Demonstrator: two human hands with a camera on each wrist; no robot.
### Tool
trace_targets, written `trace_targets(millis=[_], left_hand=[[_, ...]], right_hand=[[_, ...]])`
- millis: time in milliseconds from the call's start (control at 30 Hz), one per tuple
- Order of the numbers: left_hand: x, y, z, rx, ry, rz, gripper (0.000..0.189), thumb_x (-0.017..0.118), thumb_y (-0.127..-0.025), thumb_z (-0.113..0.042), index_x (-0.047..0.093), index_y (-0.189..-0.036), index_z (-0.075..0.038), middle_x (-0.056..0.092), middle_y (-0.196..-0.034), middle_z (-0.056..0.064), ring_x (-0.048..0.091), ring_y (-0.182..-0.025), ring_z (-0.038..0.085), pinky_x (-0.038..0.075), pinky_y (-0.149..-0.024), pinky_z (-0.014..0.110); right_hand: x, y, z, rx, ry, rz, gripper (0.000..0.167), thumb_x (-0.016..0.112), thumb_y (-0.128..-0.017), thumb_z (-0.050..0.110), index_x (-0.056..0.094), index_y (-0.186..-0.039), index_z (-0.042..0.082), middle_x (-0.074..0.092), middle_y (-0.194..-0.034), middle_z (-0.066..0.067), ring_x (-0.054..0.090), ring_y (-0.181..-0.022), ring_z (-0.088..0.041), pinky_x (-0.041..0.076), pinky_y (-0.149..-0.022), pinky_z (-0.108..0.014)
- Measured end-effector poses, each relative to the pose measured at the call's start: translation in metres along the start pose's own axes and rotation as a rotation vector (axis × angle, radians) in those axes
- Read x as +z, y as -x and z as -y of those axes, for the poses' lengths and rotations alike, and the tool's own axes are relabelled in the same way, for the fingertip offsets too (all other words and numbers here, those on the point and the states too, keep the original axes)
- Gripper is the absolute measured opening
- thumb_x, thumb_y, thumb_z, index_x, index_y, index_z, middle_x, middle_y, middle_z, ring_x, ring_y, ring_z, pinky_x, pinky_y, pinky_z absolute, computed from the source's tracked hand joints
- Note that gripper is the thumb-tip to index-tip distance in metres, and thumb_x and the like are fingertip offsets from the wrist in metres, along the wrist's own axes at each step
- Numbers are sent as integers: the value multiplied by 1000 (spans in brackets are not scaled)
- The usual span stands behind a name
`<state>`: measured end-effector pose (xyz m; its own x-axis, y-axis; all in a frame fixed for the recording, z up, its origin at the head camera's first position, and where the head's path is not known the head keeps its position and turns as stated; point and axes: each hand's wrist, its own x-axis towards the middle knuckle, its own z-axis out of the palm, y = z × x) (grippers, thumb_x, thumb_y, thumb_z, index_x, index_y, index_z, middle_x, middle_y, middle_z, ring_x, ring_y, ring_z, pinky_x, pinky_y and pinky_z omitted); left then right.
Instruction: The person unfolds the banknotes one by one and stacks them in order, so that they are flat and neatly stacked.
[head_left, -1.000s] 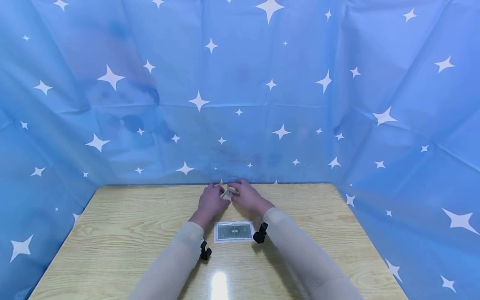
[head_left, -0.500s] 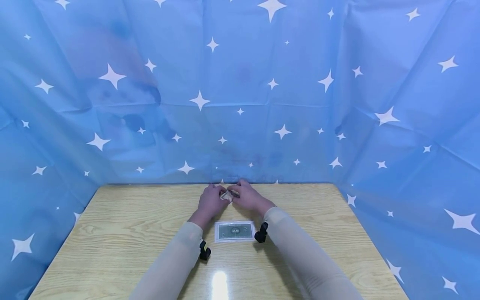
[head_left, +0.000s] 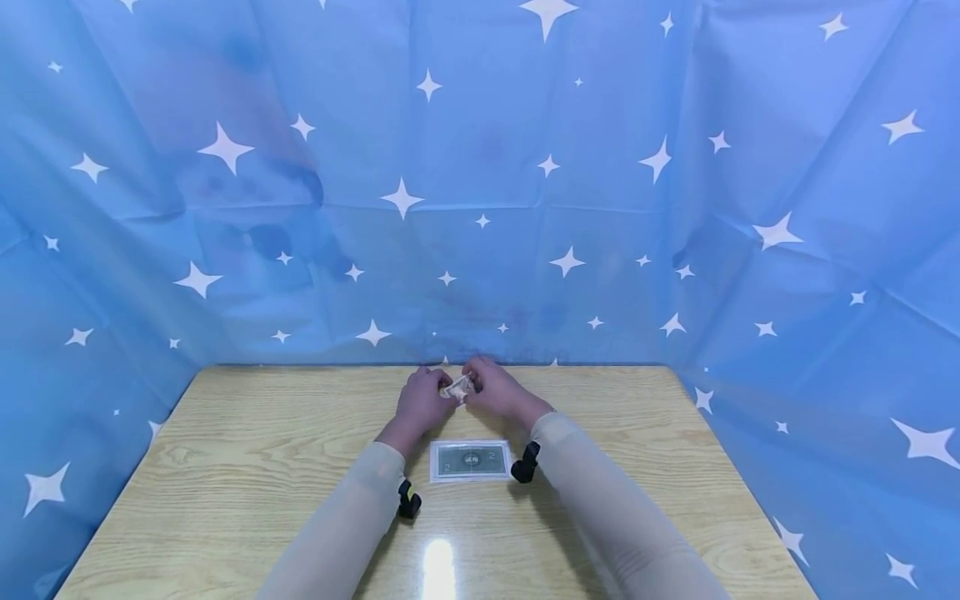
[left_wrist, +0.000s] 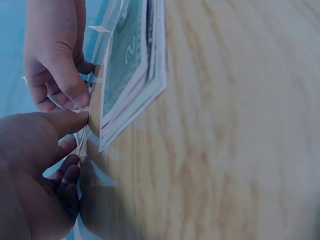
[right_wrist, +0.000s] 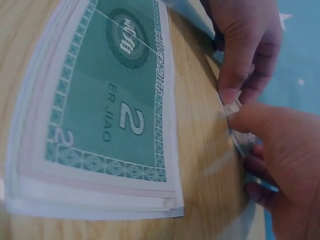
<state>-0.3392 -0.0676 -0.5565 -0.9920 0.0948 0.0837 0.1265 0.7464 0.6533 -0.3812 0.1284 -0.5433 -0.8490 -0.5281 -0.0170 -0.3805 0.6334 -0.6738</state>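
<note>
A small, pale, folded piece of paper [head_left: 460,389] with faint printing is held between both hands near the table's far edge. My left hand [head_left: 424,402] pinches its left side, thumb toward me. On the other side my right hand [head_left: 497,390] pinches the paper between thumb and curled fingers. In the right wrist view, the paper [right_wrist: 243,141] shows as a thin greyish sliver between the two thumbs; most of it is hidden by the fingers. Nearer to me lies a stack of green play banknotes [head_left: 471,461], marked with a 2, which neither hand touches.
The stack of banknotes [right_wrist: 120,100] has pinkish and white sheets fanned slightly under the green top one. All lies on a light wood table [head_left: 285,467]. A blue star-patterned cloth [head_left: 480,275] rises right behind the far edge. Black wrist cameras [head_left: 408,502] sit on both sleeves.
My right hand has shifted slightly up and to the right, and more of the paper shows between the hands. The left hand and the banknote stack have stayed put.
</note>
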Motion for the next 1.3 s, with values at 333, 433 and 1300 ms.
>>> trace_targets(millis=[333, 433, 1300], left_hand=[[0, 1, 0, 23, 47, -12, 27, 85, -95, -17, 75, -117, -5, 65, -111, 10, 62, -98, 27, 55, -90, 47], [-1, 0, 2, 18, 136, -16, 18, 82, -97, -13, 74, -112, -7, 68, -103, 6, 63, -92, 22, 56, -86, 44], [-25, 54, -13, 70, 591, 102, 8, 77, -104, -9, 75, -111, -11, 70, -96, 3, 62, -85, 19, 53, -70, 30]], right_hand=[[4, 6, 0, -4, -166, -147, 30, 77, -99, -7, 67, -126, 0, 68, -100, -8, 65, -91, -20, 60, -84, -38], [4, 9, 2, 2, -219, -190, 29, 78, -99, -5, 70, -127, -2, 69, -99, -8, 66, -90, -20, 60, -83, -36], [6, 90, 40, 86, -563, -275, 23, 82, -100, 4, 71, -119, 2, 77, -94, -7, 67, -78, -16, 57, -70, -28]])
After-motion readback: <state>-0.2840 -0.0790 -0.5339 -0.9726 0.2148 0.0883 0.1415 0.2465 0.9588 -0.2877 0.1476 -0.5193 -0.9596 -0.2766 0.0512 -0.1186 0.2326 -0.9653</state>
